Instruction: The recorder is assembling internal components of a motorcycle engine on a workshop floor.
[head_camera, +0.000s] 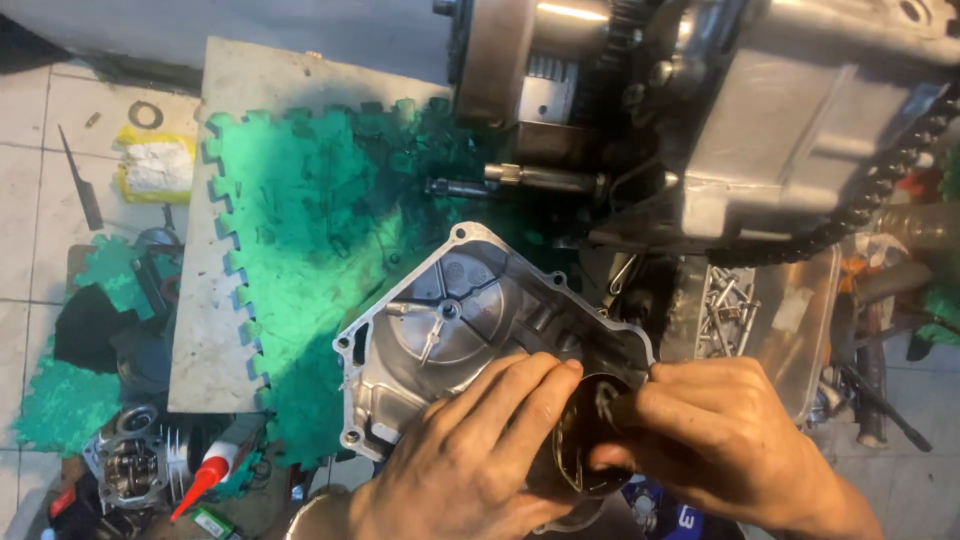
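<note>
I have both hands on a dark round part (590, 430) seated in the recess of the grey engine cover (450, 320). The left hand (470, 450) lies flat, fingers extended across the cover rim, pressing rather than gripping; I judge this steadies the cover. The right hand (720, 440) is curled, fingertips pinching the part's edge. The cover rests inner side up on the green foam mat (310, 210), which likely cushions it. Above it stands the engine block (790, 110) with a drive chain (880, 190) hanging at its right. Right of the cover, a clear plastic tray (800, 320) holds loose bolts (725, 305). A red-tipped sealant tube (215, 465) lies at lower left.
</note>
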